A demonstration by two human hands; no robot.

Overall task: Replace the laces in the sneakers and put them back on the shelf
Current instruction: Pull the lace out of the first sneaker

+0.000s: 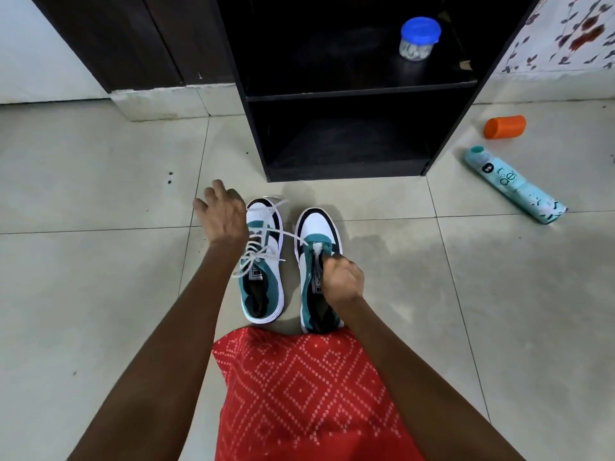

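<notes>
Sneakers: the left sneaker (264,261) and the right sneaker (316,224) stand side by side on the floor (100,261), toes towards the front edge of the black shelf (349,93), near it but not on it.
Lace: a white lace (293,236) runs from the front eyelets of the right sneaker across the gap and over the left sneaker, which carries loose white lacing of its own.
Left hand: the left hand (223,214) hovers over the toe of the left sneaker, arm stretched forward, back of hand up.
Left fingers: fingers (210,194) spread and loosely bent; thumb hidden, so a hold on the lace cannot be confirmed.
Right hand: the right hand (342,281) sits over the throat of the right sneaker, wrist bent down.
Right fingers: fingers (329,264) curled tight, pinching the lace at the front eyelets.
Shelf contents: a blue-lidded jar (420,38) on the upper board.
Floor, right of shelf: an orange cap (504,127) and a teal spray can (514,184), lying down.
</notes>
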